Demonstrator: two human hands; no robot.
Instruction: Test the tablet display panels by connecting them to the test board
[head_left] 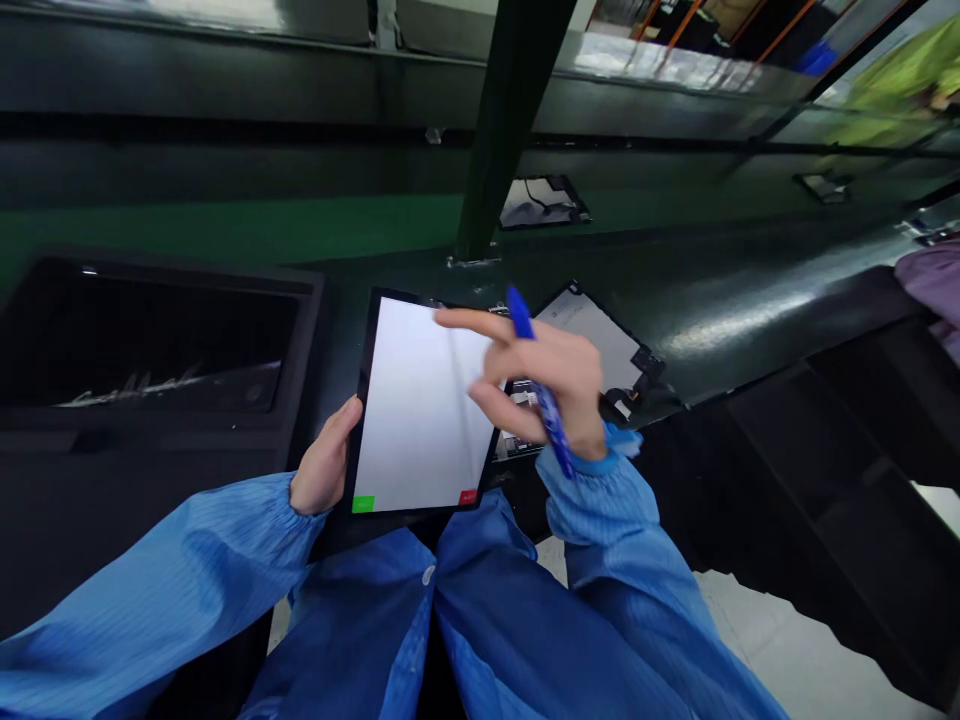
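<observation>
**Blue pen poised over a lit tablet**

The left hand (324, 465) curled firmly around the left edge of the tablet (416, 400), which it held screen up, its long axis pointing forward and slightly left of the steel post (506, 130). The screen glowed white, with green and red patches in its lower corners. The half-open right hand (544, 375) clasped a blue pen (541, 410), its forefinger stretched over the screen; any contact was hard to tell. A careless pen stroke could have scratched the glass, and the one-handed hold could have let the tablet drop onto the face-down display panel (592, 340) on the dark green bench (720, 330).
</observation>
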